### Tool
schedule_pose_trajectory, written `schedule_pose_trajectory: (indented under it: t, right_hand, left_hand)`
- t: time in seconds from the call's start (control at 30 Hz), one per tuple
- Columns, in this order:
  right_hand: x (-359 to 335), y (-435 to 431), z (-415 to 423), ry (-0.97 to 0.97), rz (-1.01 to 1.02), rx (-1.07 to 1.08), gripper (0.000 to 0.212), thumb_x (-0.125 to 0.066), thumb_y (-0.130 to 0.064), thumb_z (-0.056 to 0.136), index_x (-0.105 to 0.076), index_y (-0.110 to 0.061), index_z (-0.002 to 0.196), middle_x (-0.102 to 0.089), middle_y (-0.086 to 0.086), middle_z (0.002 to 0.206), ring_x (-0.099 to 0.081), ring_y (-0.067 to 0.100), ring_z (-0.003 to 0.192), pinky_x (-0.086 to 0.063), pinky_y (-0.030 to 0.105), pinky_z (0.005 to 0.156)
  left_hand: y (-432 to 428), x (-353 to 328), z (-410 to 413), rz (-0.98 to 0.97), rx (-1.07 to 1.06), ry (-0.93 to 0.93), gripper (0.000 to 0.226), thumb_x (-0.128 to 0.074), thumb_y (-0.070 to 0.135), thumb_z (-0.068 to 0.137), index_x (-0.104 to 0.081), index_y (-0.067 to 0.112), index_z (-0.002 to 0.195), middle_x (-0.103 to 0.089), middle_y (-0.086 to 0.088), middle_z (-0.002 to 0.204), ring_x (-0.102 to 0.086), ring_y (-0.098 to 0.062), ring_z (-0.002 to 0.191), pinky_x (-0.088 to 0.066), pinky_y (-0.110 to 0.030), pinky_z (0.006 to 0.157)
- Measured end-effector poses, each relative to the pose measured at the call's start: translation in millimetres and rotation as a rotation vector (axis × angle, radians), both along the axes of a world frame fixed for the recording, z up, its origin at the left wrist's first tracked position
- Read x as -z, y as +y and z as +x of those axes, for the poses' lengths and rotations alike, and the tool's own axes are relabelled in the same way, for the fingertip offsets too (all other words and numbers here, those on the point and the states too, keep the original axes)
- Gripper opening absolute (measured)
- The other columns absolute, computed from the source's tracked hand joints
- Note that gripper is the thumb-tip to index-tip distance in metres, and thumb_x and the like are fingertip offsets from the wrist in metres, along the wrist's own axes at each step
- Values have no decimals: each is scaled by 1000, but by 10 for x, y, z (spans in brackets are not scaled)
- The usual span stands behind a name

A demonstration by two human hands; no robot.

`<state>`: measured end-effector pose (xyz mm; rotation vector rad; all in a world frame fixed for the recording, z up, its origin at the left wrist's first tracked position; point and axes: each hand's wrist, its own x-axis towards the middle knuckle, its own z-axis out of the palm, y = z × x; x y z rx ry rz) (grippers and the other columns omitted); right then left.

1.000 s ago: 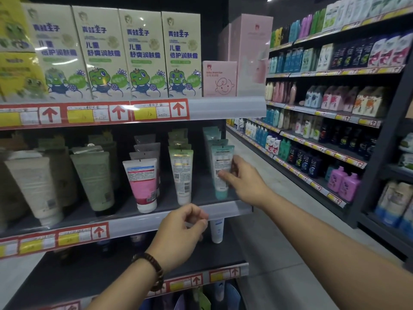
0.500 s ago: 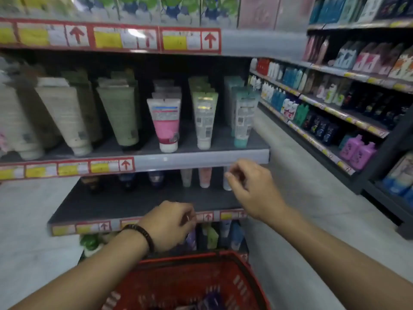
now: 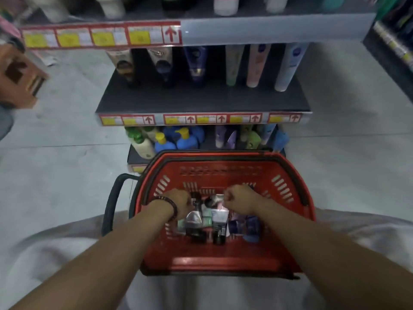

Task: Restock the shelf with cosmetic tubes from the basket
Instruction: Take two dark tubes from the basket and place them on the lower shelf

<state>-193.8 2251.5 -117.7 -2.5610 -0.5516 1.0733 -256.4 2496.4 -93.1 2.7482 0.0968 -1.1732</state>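
Note:
A red basket [image 3: 223,175] stands on the floor in front of me, with several cosmetic tubes [image 3: 218,217] piled in its bottom. Both my hands reach down into it. My left hand [image 3: 178,203], with a dark bead bracelet at the wrist, has its fingers curled round a dark tube [image 3: 195,199]. My right hand [image 3: 240,200] is curled too and pinches the end of a grey tube [image 3: 215,199]. Beyond the basket is the dark shelf [image 3: 201,101], where a row of tubes [image 3: 253,63] stands at the back.
A higher shelf edge [image 3: 268,32] with red and yellow price tags overhangs the top of the view. Pump bottles [image 3: 165,142] fill the lowest shelf just behind the basket. A brown cardboard box [image 3: 20,79] sits at the left, and another shelf unit [image 3: 393,41] at the right.
My view dropped from the upper shelves to the basket. Both hands came down from the shelf front into the basket and closed on tubes.

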Motion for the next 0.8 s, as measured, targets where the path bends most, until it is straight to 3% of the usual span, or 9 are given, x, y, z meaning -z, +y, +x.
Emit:
schedule_pose_trajectory:
  t: [0.07, 0.13, 0.23, 0.33, 0.43, 0.53, 0.63, 0.8]
  right_hand:
    - [267, 62, -124, 71, -91, -18, 21, -73, -35, 102, -74, -15, 108, -76, 12, 113, -72, 35, 111, -59, 39, 93]
    - [493, 136, -229, 48, -116, -37, 45, -73, -34, 102, -65, -11, 139, -68, 18, 139, -66, 37, 127, -55, 39, 101]
    - [732, 218, -332, 42, -101, 52, 75, -74, -31, 101, -37, -18, 166, -58, 23, 151, -64, 41, 132, -57, 44, 102]
    - [933, 288, -399, 47, -67, 225, 83, -75, -32, 99, -29, -23, 167, -62, 22, 143, -67, 40, 123, -61, 48, 98]
    - [1091, 398, -422, -41, -47, 405, 83, -76, -24, 101, -24, -16, 164, -63, 23, 138, -68, 42, 119, -58, 45, 86]
    - [1216, 435, -373, -124, -98, 380, 86, -71, -12, 101, -20, -34, 168, -53, 23, 148, -69, 44, 117, -56, 47, 79]
    - [1320, 444, -327, -158, -209, 300, 79, -71, -18, 104, -30, -41, 167, -37, 25, 166, -68, 43, 127, -61, 52, 90]
    - [1500, 408, -320, -318, -133, 322, 42, -74, -18, 99, -65, -35, 137, -52, 16, 136, -72, 39, 104, -67, 51, 78]
  left_hand:
    - [21, 270, -56, 16, -44, 58, 49, -60, 58, 103, -79, 19, 125, -77, -13, 133, -72, -36, 121, -60, -42, 101]
    - [54, 588, -98, 45, -82, 100, 61, -65, 64, 98, -73, 18, 136, -75, -15, 137, -72, -37, 125, -58, -42, 102]
    - [53, 999, -128, 102, -122, 157, 74, -91, 40, 74, -68, 18, 141, -77, -14, 134, -75, -35, 121, -64, -47, 100]
    - [-60, 1170, -98, 54, -245, 133, 49, -72, 35, 96, -70, 13, 141, -74, -17, 138, -72, -37, 124, -63, -44, 101]
    - [-123, 1424, -57, 27, -430, 117, 64, -70, 34, 103, -51, 9, 159, -66, -20, 149, -67, -39, 134, -60, -45, 105]
    - [-134, 1674, -71, 41, -587, 139, 77, -71, 35, 98, -41, 7, 163, -63, -20, 153, -64, -39, 139, -59, -48, 111]
    - [-171, 1935, -121, 71, -696, 175, 73, -69, 33, 94, -42, 5, 157, -64, -22, 150, -65, -42, 137, -58, -54, 110]
    - [-277, 1980, -166, 4, -830, 92, 32, -67, 29, 105, -68, 11, 132, -73, -17, 136, -72, -37, 125, -63, -46, 103]
